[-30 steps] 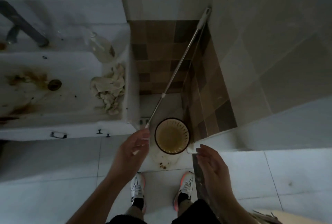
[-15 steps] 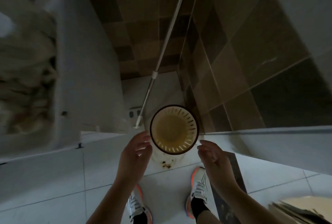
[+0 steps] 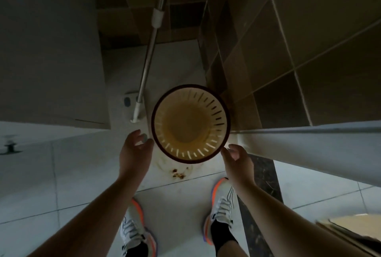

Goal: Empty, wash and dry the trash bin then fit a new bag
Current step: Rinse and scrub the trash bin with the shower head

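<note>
Trash bin [image 3: 190, 125] upright, mouth upward, between left hand [image 3: 135, 149] and right hand [image 3: 239, 162], both spread.

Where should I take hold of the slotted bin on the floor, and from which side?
Take the trash bin by its dark round rim, left hand and right hand on opposite sides from above. It stands upright and open; the wall corner hugs its far right side and the mop handle leans at its left.

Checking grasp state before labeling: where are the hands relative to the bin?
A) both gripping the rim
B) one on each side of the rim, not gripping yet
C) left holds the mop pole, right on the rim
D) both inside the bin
B: the left hand and right hand flank the trash bin, fingers loosely spread beside its rim, neither closed on it.
</note>
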